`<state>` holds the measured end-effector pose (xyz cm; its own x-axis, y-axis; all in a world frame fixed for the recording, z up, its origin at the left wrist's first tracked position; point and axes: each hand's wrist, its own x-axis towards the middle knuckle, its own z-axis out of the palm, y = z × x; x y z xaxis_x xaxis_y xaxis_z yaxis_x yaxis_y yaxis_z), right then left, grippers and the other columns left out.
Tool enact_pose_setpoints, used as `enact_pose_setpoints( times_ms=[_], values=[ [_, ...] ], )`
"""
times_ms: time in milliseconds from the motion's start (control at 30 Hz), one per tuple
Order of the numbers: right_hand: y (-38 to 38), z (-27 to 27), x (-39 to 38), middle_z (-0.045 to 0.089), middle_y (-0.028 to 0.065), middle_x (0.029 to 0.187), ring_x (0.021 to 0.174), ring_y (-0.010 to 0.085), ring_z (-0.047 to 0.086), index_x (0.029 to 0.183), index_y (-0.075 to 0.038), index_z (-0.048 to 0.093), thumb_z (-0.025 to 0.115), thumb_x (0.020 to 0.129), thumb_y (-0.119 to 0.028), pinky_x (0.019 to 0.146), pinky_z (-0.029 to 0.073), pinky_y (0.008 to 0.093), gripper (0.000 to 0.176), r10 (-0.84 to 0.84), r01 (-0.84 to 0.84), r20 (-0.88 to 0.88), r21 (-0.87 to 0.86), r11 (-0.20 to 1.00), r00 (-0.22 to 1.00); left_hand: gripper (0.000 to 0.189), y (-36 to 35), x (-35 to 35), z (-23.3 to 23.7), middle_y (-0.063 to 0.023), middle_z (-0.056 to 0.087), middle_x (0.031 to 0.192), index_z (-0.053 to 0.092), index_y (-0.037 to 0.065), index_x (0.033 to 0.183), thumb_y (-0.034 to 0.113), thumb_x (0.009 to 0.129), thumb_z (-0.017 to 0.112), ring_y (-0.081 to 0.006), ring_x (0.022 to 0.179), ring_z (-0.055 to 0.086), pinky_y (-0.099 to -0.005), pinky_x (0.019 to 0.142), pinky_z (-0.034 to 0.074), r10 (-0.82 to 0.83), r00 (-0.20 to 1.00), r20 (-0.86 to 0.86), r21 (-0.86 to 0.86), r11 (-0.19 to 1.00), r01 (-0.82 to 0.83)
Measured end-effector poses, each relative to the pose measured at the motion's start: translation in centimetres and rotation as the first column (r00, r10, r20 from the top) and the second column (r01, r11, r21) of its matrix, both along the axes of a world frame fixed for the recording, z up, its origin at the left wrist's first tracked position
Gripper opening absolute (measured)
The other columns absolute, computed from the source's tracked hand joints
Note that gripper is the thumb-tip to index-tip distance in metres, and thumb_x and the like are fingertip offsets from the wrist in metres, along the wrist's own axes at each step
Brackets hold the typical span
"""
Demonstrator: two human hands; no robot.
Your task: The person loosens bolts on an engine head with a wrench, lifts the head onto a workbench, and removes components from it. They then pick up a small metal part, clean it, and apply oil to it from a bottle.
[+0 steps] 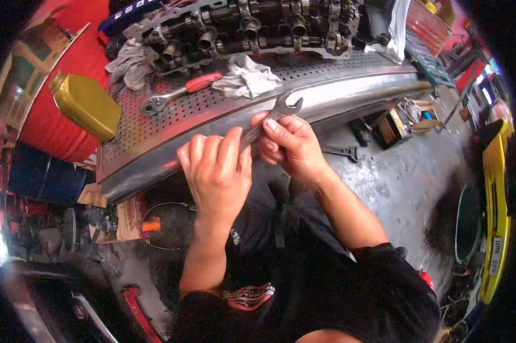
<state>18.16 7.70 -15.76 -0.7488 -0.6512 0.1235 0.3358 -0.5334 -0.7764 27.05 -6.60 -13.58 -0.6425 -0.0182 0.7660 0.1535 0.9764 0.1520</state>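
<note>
A metal open-ended wrench (285, 107) is held up in front of the bench's near edge, its jaw pointing up and right. My right hand (292, 143) is closed around the shaft just below the jaw, thumb laid along it. My left hand (217, 174) is closed on the lower part of the same shaft, back of the hand toward me; the wrench's far end is hidden behind it. Beyond the hands, a ratchet (178, 94) with a red handle lies on the perforated bench top (138, 123), beside a crumpled white rag (247, 77).
An engine cylinder head (246, 31) spans the back of the bench. A yellow-brown jug (86, 106) stands at the left, near a red drum (58, 131). Another rag (129, 63) lies behind. On the right floor are a box (398, 123) and a yellow bumper (496, 211).
</note>
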Motion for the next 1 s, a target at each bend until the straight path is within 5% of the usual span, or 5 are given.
enact_pose_setpoints(
  times_ms=[500,633,733,900,1000],
  values=[
    [0.4,0.5,-0.4,0.051,0.0016,0.060,0.050,0.0110,0.046,0.106,0.001,0.069,0.037,0.107,-0.048,0.048,0.037,0.0268,0.059,-0.284,0.310,-0.129,0.279,0.909,0.950,0.036,-0.8,0.8,0.1,-0.0127,0.068,0.090,0.070,0.001,0.106,0.007,0.072,0.081,-0.0311,0.081,0.059,-0.0396,0.079,0.047,-0.204,0.957,0.204,0.247,0.957,0.151],
    [-0.1,1.7,2.2,0.070,0.0145,0.084,0.074,0.0266,0.069,0.116,0.003,0.068,0.064,0.096,-0.016,0.070,0.055,0.0365,0.028,-0.243,0.681,-0.927,0.017,0.732,0.285,0.025,0.8,-0.1,0.4,-0.0173,0.064,0.092,0.061,0.001,0.100,0.001,0.077,0.073,-0.0404,0.081,0.061,-0.0444,0.070,0.052,-0.358,0.927,0.113,0.326,0.895,0.306],
    [1.9,4.7,2.3,0.068,0.0115,0.082,0.071,0.0262,0.065,0.121,0.001,0.067,0.075,0.089,-0.026,0.073,0.053,0.0392,0.043,-0.071,0.655,-0.954,0.145,0.742,0.292,0.024,1.2,-1.0,0.7,-0.0220,0.064,0.090,0.059,-0.001,0.099,0.001,0.078,0.071,-0.0453,0.083,0.064,-0.0422,0.070,0.053,-0.523,0.852,0.025,0.377,0.794,0.476],
    [7.5,11.0,-7.5,0.071,0.0071,0.092,0.085,0.0175,0.063,0.118,-0.004,0.070,0.061,0.096,-0.039,0.081,0.048,0.0332,0.042,-0.262,0.680,-0.964,-0.166,0.714,0.040,0.008,0.2,-2.0,3.0,-0.0027,0.065,0.088,0.060,0.004,0.101,0.000,0.095,0.059,-0.0057,0.071,0.057,-0.0240,0.062,0.049,-0.767,0.608,0.206,0.896,0.398,0.198],
    [8.6,18.6,-17.2,0.073,0.0072,0.098,0.094,0.0163,0.065,0.111,0.001,0.072,0.051,0.103,-0.036,0.089,0.049,0.0326,0.043,-0.453,0.854,-0.890,-0.194,0.483,0.054,0.006,0.5,-5.7,6.3,-0.0054,0.063,0.085,0.057,0.003,0.097,-0.001,0.093,0.057,-0.0081,0.066,0.058,-0.0239,0.060,0.049,-0.850,0.523,-0.059,0.864,0.219,0.453]
  ],
)
